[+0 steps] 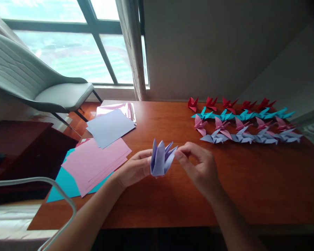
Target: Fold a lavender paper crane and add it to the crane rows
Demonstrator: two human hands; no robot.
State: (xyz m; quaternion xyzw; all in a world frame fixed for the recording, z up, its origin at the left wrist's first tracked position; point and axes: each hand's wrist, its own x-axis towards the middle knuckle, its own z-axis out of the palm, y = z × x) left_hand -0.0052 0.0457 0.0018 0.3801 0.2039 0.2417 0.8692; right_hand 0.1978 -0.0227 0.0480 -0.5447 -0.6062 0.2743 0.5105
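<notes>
Above the front middle of the wooden table, a lavender origami crane [160,161] is held between my two hands, its folded points standing up. My left hand [138,166] grips its left side, with some fingers hidden behind the paper. The thumb and index finger of my right hand [197,165] pinch the tip of a point on the crane's right side. Finished lavender paper cranes [243,137] lie in a row to the right, beyond my right hand.
Behind that row are rows of pink cranes [219,125], turquoise cranes [225,115] and red cranes [211,103]. Pink sheets [99,164], lavender sheets [111,127] and turquoise paper [68,184] lie at the left of the table [157,205]. A chair [64,94] stands beyond, by the window.
</notes>
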